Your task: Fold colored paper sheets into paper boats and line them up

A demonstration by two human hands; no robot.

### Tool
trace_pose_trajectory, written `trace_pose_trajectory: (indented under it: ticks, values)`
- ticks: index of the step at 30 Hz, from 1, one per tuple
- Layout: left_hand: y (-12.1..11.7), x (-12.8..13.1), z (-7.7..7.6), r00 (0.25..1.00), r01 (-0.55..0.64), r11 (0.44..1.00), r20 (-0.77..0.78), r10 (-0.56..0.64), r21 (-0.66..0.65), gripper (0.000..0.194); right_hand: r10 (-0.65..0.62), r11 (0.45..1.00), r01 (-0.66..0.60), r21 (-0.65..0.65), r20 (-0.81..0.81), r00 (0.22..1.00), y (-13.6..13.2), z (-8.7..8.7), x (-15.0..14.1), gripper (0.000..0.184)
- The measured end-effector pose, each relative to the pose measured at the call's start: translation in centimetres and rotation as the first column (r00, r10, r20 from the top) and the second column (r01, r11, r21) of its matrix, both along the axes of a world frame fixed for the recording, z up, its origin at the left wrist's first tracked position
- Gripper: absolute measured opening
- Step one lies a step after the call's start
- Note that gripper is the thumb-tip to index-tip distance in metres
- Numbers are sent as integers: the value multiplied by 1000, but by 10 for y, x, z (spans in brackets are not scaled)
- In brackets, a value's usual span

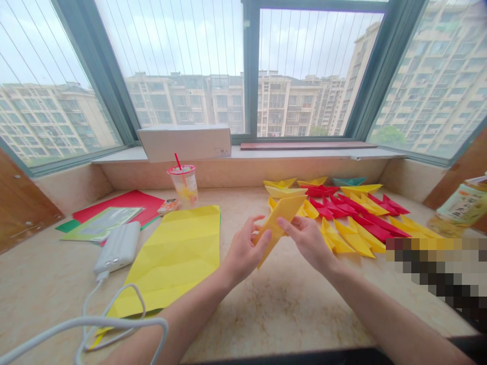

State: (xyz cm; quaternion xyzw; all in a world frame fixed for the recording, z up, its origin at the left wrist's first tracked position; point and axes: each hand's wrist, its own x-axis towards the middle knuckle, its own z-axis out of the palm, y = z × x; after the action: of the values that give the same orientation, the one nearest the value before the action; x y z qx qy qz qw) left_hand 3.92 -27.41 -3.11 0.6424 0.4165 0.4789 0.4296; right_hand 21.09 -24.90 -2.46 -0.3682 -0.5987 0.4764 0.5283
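Observation:
Between my two hands is a folded piece of yellow paper point(279, 218), held tilted above the counter. My left hand point(247, 248) grips its lower left side, thumb in front and fingers behind. On the right edge, my right hand point(306, 235) pinches the paper with thumb and fingers. Just past my right hand lie several folded paper boats: yellow ones point(357, 235), red ones point(371, 228) and a green one point(349, 181). To the left of my left hand lies a creased yellow sheet point(173, 258).
A white power bank point(118, 248) with a looping white cable point(125, 322) lies at left, near red sheets point(146, 205) and a clear packet point(102, 223). A plastic cup point(184, 185) with a red straw stands behind. A white box point(184, 142) is on the sill; a bottle point(462, 205) is at right.

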Motion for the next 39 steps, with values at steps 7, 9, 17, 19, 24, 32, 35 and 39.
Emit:
trace_pose_trajectory:
  ticks: [7,9,17,19,24,32,35,39]
  values:
    - [3,-6,-1,953,-49,955,-273,132,291,60,-87,993,75,90,133,987,0,1,2,46]
    - [2,-5,2,968,-33,979,-236,81,203,52,-52,990,33,136,141,989,-2,0,1,47]
    - [6,-5,3,978,148,988,155,-139,-48,44,-93,991,67,120,231,969,-4,2,1,41]
    - [6,-5,1,985,113,993,136,-108,-29,42,-108,992,87,95,256,961,-5,2,1,44]
    - [-1,-2,4,992,117,992,49,-119,40,47,-157,973,82,215,359,920,-6,-5,-2,34]
    - [-6,-1,11,978,206,977,20,-207,54,63,-225,943,52,328,515,827,-7,-12,-2,14]
    - [-7,0,10,979,201,979,12,-201,47,60,-264,933,80,350,520,812,-8,-8,-2,13]
    - [-8,-2,11,984,173,980,-46,-169,98,55,-268,933,89,350,508,819,-9,-5,-2,13]
